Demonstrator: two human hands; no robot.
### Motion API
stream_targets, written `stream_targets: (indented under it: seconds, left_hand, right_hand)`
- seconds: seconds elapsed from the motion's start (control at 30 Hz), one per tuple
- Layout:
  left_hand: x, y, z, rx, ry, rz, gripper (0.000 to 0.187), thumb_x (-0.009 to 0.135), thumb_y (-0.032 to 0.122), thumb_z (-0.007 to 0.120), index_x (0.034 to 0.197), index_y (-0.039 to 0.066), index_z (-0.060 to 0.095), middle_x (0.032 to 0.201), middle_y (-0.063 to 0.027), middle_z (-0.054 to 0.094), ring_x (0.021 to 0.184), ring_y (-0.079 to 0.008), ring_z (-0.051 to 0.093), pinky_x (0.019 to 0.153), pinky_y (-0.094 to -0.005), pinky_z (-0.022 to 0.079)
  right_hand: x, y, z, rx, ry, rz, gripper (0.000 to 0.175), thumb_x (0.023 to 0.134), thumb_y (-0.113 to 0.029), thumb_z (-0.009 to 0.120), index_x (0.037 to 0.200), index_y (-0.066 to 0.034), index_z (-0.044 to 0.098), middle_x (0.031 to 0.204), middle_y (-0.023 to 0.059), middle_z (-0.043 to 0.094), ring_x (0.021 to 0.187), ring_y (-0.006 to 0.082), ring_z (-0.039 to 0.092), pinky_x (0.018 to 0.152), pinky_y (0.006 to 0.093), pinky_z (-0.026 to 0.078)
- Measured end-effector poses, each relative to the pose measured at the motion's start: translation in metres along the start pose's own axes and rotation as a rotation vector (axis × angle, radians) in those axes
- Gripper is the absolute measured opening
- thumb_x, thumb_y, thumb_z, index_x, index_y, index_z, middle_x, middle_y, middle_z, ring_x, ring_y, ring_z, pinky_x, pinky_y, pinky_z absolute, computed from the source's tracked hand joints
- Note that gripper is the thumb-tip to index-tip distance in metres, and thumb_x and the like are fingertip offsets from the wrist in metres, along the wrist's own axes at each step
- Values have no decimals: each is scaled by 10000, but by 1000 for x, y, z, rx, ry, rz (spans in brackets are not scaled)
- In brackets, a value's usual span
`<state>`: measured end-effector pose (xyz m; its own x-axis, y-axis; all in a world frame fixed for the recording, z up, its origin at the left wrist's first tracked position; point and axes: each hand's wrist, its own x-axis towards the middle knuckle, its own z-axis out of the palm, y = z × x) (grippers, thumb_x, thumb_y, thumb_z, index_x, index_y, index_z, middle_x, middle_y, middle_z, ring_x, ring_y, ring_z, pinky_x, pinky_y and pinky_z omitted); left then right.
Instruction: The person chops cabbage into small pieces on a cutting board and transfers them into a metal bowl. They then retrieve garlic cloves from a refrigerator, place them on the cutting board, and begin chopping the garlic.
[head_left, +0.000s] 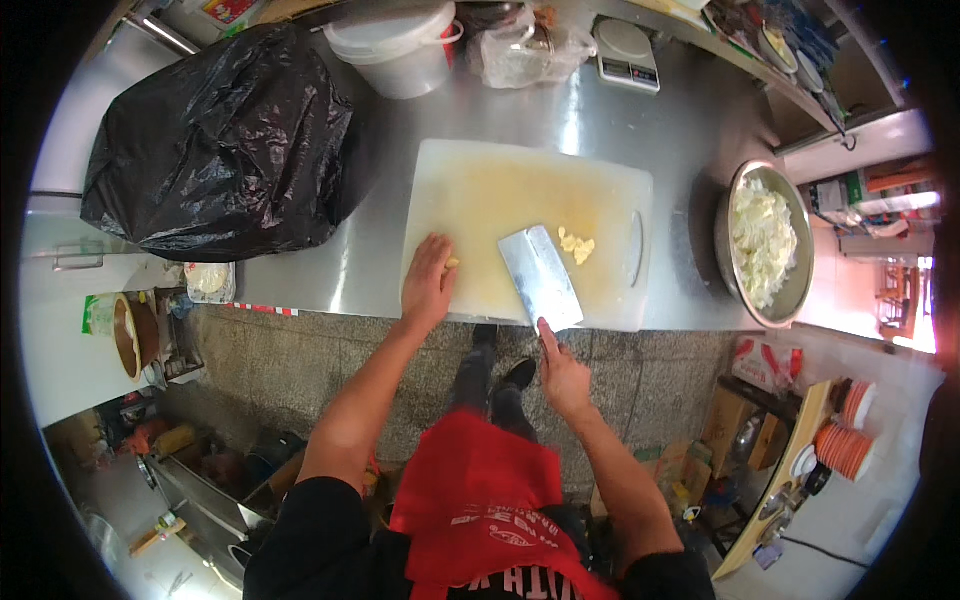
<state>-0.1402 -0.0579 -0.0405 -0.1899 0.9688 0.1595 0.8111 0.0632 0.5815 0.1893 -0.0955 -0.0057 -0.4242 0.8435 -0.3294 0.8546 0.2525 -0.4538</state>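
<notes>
My right hand (564, 375) grips the handle of a Chinese cleaver (541, 277), index finger stretched along the blade's near end. The broad blade lies flat over a white plastic cutting board (480, 180), stained yellowish in the middle. Just right of the blade sits a small pile of chopped pale-yellow pieces (577, 246), garlic or ginger. Resting at the board's left side, my left hand (429, 289) has a small pale-yellow piece (452, 262) between thumb and fingers, partly hidden by them.
On the steel counter (375, 225), a black plastic bag (225, 142) covers something bulky at left. Behind are a lidded white bucket (405, 60), a clear plastic bag (529, 56) and a kitchen scale (626, 56). A metal bowl (724, 240) of shredded cabbage (761, 240) stands right.
</notes>
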Motion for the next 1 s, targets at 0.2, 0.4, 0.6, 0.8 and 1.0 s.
stream_targets:
  seconds: [0.2, 0.4, 0.6, 0.8, 1.0]
  left_hand:
    - [6, 10, 7, 24, 17, -47, 549, 995, 125, 698, 1517, 33, 553, 1600, -201, 534, 1556, -415, 429, 1301, -518, 346]
    - [18, 62, 10, -97, 63, 4, 480, 990, 118, 717, 1453, 36, 615, 1568, -190, 570, 1499, -397, 499, 1244, -514, 399]
    - [45, 152, 26, -355, 94, 167, 345, 983, 108, 738, 1318, 31, 705, 1376, -151, 686, 1320, -366, 636, 1125, -448, 516]
    - [67, 153, 47, -340, 6, 207, 195, 947, 26, 693, 1140, 4, 699, 1230, -160, 697, 1185, -392, 657, 1018, -488, 539]
    - [48, 82, 21, -36, 4, 84, 283, 878, 55, 731, 1158, 22, 705, 1265, -181, 686, 1266, -414, 605, 1105, -508, 480]
  right_hand:
    - [3, -2, -19, 230, 64, -90, 762, 1051, -161, 614, 1736, -266, 295, 1049, 200, 719, 868, 428, 752, 727, 555, 613]
    - [-14, -31, -65, 1620, -109, 292, 606, 1098, -120, 547, 1677, -105, 369, 780, 37, 581, 502, 132, 492, 477, 289, 423]
    - [-14, -40, -93, 2028, -127, 295, 327, 1091, -166, 582, 1407, -106, 523, 742, 19, 532, 455, 116, 439, 439, 284, 380]
    - [-19, -32, -99, 2139, -143, 258, 330, 1081, -201, 614, 1386, -122, 517, 766, 19, 545, 458, 114, 450, 443, 282, 387]
    - [-29, -15, -107, 1931, -116, 230, 390, 1035, -135, 613, 1411, -79, 525, 769, 37, 558, 466, 103, 442, 441, 264, 375]
